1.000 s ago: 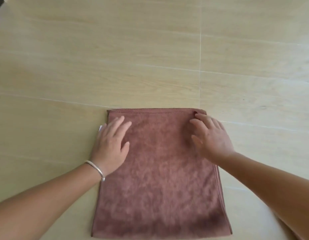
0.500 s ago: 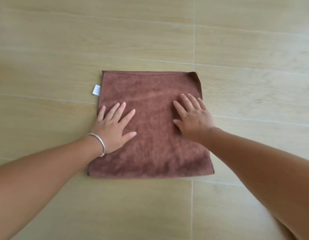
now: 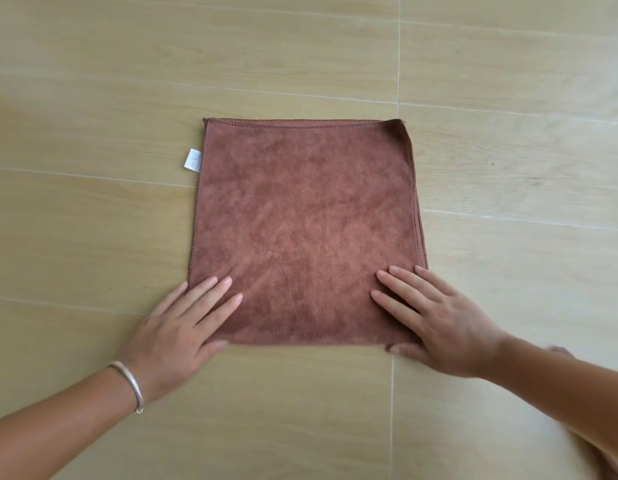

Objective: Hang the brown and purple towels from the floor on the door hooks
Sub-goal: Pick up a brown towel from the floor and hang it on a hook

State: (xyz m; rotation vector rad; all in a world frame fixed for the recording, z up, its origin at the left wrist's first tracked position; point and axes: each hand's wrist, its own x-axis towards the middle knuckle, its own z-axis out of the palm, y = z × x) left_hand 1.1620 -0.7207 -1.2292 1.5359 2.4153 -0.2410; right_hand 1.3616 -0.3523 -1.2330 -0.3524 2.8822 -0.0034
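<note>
Brown towel point(image 3: 305, 230) flat on floor point(image 3: 93, 220); left hand point(image 3: 177, 332), right hand point(image 3: 439, 322) spread flat on it

Indoor domestic setting: wood-grain floor tiles point(image 3: 93, 220) with pale grout lines point(image 3: 399, 64) running toward 12 o'clock.

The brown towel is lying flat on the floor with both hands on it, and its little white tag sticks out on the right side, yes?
Not quite: the head view shows the white tag on the brown towel's left edge.
</note>
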